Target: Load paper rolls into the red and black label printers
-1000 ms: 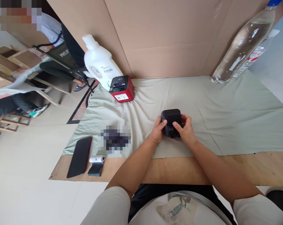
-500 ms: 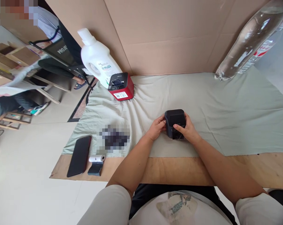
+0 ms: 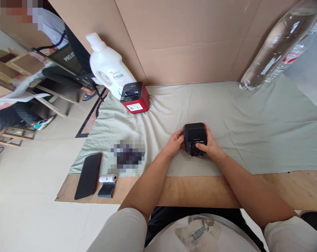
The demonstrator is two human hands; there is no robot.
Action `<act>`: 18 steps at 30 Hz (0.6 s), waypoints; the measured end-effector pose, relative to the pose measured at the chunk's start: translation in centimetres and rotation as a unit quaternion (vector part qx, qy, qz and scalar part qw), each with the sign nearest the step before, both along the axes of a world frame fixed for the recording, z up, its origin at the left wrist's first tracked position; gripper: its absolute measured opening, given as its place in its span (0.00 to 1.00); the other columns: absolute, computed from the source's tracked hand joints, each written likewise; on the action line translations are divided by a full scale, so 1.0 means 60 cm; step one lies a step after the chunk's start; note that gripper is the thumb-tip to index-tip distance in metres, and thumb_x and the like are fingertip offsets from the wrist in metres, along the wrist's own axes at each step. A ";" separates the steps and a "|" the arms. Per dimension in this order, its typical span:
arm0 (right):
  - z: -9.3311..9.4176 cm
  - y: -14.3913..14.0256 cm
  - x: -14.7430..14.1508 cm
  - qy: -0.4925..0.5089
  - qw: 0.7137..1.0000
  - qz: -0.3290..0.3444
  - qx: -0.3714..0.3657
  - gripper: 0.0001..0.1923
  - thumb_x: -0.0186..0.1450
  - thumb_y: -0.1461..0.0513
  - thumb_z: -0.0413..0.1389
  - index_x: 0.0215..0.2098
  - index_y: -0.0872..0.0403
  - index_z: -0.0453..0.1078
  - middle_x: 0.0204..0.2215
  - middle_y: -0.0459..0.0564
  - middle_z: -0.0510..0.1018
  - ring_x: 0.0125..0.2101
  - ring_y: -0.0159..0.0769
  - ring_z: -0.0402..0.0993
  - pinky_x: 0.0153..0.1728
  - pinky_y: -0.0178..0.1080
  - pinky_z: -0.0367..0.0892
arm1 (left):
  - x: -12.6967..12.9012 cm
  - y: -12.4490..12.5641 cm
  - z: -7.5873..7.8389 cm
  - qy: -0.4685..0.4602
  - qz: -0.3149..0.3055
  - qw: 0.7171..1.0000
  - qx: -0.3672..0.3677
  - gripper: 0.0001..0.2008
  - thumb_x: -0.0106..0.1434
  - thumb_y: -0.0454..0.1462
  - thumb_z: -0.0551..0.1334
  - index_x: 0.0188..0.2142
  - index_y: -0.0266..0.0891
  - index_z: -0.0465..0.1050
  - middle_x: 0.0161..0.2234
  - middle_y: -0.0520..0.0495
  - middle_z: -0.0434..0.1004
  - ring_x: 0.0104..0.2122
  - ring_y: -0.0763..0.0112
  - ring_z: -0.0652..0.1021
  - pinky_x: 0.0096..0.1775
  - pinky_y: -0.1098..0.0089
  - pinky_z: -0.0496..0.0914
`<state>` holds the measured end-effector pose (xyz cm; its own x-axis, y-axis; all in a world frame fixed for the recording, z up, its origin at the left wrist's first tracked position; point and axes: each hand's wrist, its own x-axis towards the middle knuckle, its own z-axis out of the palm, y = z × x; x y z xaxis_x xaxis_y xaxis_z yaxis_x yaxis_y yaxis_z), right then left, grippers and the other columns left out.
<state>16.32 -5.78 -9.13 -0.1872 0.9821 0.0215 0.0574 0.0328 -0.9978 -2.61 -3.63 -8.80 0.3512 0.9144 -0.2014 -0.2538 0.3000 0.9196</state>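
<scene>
Head view showed a small black box [image 3: 195, 138] resting on the green cloth [image 3: 253, 122], gripped between the left hand [image 3: 175, 143] and right hand [image 3: 210, 145], fingers curled against its sides. Work appeared to be at the closing-and-seating stage; any further move would call for a steady two-sided hold.

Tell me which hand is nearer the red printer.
Left. The left hand grips the black device on the side toward the red printer; the right hand holds its far side.

One head-worn camera looks forward and steeply down over the table's cloth [image 3: 253, 119], near the hands, facing the far cardboard wall [image 3: 190, 38]; its edges seem distorted.
</scene>
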 end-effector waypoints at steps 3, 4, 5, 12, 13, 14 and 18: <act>0.002 0.000 0.002 0.044 0.999 0.016 -0.018 0.55 0.55 0.51 0.61 0.72 0.49 0.37 0.69 0.57 0.55 0.67 0.51 0.56 0.66 0.59 0.51 | 0.000 0.000 0.000 0.005 0.007 1.000 -0.004 0.28 0.57 0.48 0.66 0.56 0.41 0.73 0.38 0.47 0.80 0.33 0.70 0.78 0.35 0.69 0.72; 0.003 0.000 0.002 0.048 0.998 0.015 -0.022 0.54 0.56 0.52 0.60 0.72 0.49 0.37 0.70 0.56 0.55 0.67 0.50 0.56 0.66 0.59 0.51 | 0.000 0.000 0.000 0.005 0.006 1.000 -0.003 0.28 0.58 0.47 0.66 0.55 0.41 0.73 0.38 0.47 0.80 0.33 0.70 0.78 0.35 0.70 0.72; 0.003 0.000 0.001 0.049 0.998 0.013 -0.023 0.53 0.56 0.53 0.60 0.72 0.49 0.38 0.70 0.55 0.55 0.67 0.50 0.56 0.67 0.59 0.51 | 0.000 0.000 0.000 0.004 0.004 1.000 -0.003 0.27 0.58 0.47 0.66 0.55 0.41 0.73 0.38 0.46 0.80 0.33 0.70 0.78 0.35 0.70 0.72; 0.006 0.002 -0.003 0.062 0.997 -0.038 -0.040 0.43 0.60 0.48 0.58 0.69 0.47 0.48 0.65 0.55 0.64 0.64 0.50 0.62 0.64 0.59 0.57 | 0.000 0.001 0.001 -0.016 -0.002 1.000 -0.021 0.26 0.56 0.45 0.67 0.53 0.40 0.73 0.34 0.48 0.79 0.31 0.71 0.77 0.34 0.71 0.71; 0.007 0.003 -0.001 0.056 0.997 -0.043 -0.043 0.42 0.62 0.47 0.57 0.69 0.47 0.48 0.64 0.56 0.65 0.63 0.49 0.63 0.64 0.58 0.58 | 0.000 0.000 0.002 -0.018 -0.003 1.000 -0.023 0.26 0.56 0.45 0.67 0.53 0.40 0.73 0.33 0.48 0.79 0.30 0.72 0.77 0.34 0.71 0.71; 0.008 0.003 0.002 0.047 0.997 -0.039 -0.042 0.43 0.62 0.46 0.56 0.70 0.47 0.47 0.64 0.57 0.65 0.63 0.49 0.63 0.64 0.58 0.58 | -0.001 0.000 0.003 -0.019 -0.004 0.999 -0.026 0.26 0.55 0.43 0.67 0.53 0.40 0.73 0.32 0.49 0.78 0.29 0.73 0.76 0.33 0.71 0.71; 0.013 0.006 0.020 -0.013 0.999 0.030 0.010 0.54 0.56 0.46 0.62 0.72 0.46 0.40 0.70 0.57 0.53 0.68 0.52 0.54 0.66 0.58 0.54 | -0.003 -0.002 0.005 -0.007 0.008 0.999 -0.033 0.28 0.54 0.41 0.66 0.55 0.42 0.68 0.31 0.52 0.77 0.27 0.75 0.75 0.32 0.73 0.70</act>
<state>17.52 -5.41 -8.36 -0.2462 0.9686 0.0351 0.0801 0.0564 -0.9952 -2.79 -3.77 -8.47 0.3393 0.9048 -0.2572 -0.2712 0.3559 0.8943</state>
